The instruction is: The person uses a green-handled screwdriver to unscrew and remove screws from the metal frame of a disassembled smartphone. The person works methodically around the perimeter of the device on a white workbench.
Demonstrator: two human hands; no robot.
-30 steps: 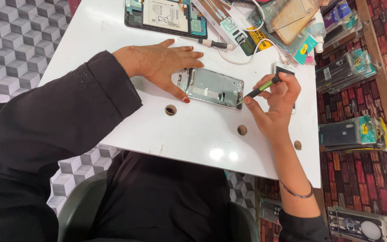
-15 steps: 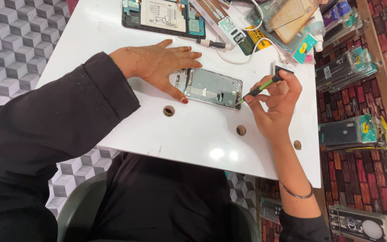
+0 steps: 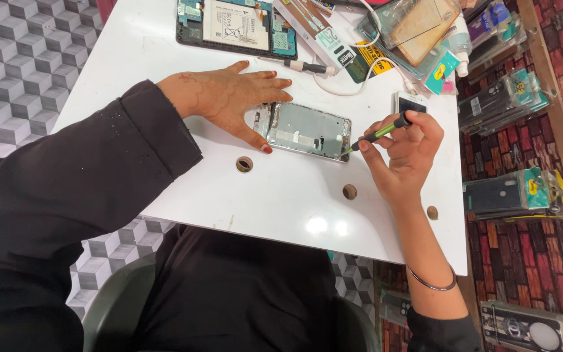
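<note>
White tabletop (image 3: pixel 281 195) fills most of the view, set over a floor of grey cube-pattern tiles, with shelves of packaged phone cases along the right side. Seen from above, a person in black sleeves sits at the table.

An opened phone frame (image 3: pixel 307 130), silver and rectangular, lies flat near the middle of the table. The left hand (image 3: pixel 229 101) rests palm down with fingers spread, pressing the frame's left end; it grasps nothing, only steadies the frame. The right hand (image 3: pixel 405 153) pinches a small screwdriver (image 3: pixel 376 135) with a green and black handle, fingers closed tightly around it. Its tip touches the frame's lower right corner.

Just beyond the right hand lies a small white phone (image 3: pixel 412 103). At the far edge of the table sits an opened tablet (image 3: pixel 236 26) showing its battery and circuit boards. Near it lie a second screwdriver (image 3: pixel 304 66) with a white handle, a white cable (image 3: pixel 360 85) and a heap of clear packets (image 3: pixel 418 26). Three small round holes pierce the tabletop near the person.
</note>
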